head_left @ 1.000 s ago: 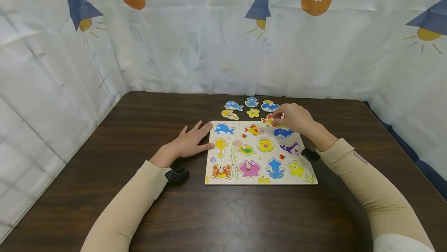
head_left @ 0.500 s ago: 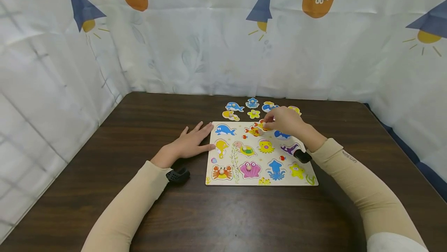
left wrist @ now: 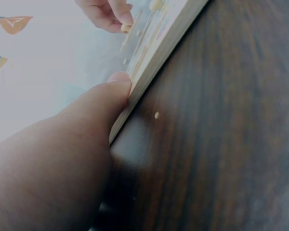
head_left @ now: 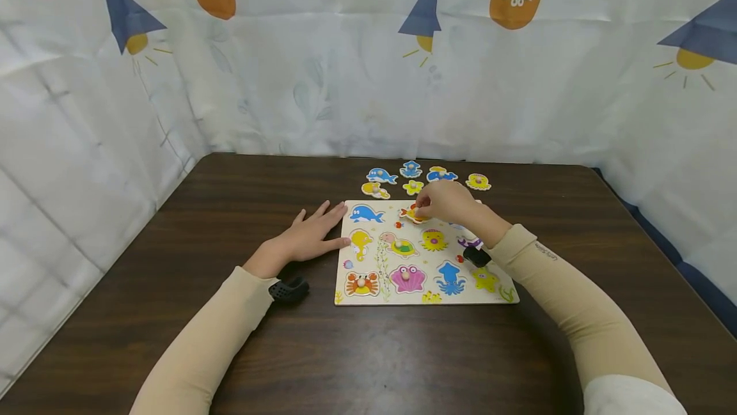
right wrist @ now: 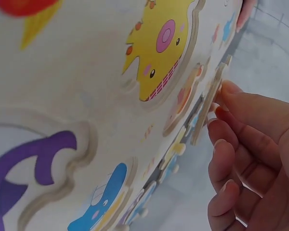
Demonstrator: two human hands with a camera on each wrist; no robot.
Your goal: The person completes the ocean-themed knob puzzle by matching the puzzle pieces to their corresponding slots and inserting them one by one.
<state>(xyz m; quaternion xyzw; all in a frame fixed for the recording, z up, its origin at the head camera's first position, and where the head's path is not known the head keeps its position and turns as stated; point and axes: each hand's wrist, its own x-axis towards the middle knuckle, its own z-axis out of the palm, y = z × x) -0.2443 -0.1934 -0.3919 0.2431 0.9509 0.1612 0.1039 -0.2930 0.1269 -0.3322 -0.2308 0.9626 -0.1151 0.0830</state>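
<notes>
A pale wooden sea-animal puzzle board (head_left: 359,302) lies on the dark table. My left hand (head_left: 305,236) lies spread at its left side, fingertips at the upper left corner; in the left wrist view the thumb (left wrist: 118,84) rests at the board's edge. Thumb and fingers of my right hand (head_left: 449,203) pinch the knob of a red-and-yellow fish puzzle piece (head_left: 409,215). That piece overlaps the fish recess in the head view. In the right wrist view it is tilted, slightly off the board beside the fish recess (right wrist: 184,98). The knob is mostly hidden by fingers.
Behind the board lie loose knobbed pieces: a dolphin (head_left: 382,176), squid (head_left: 411,169), whale (head_left: 441,176), octopus (head_left: 478,181), starfish (head_left: 412,188) and seahorse (head_left: 375,190). Turtle (head_left: 403,248), crab (head_left: 362,284) and shell (head_left: 407,279) pieces sit in the board. A patterned curtain (head_left: 357,95) hangs behind.
My right hand has carried the fish piece leftward from behind the board's upper right to over the fish recess, uncovering the octopus piece. My left hand has stayed in place.
</notes>
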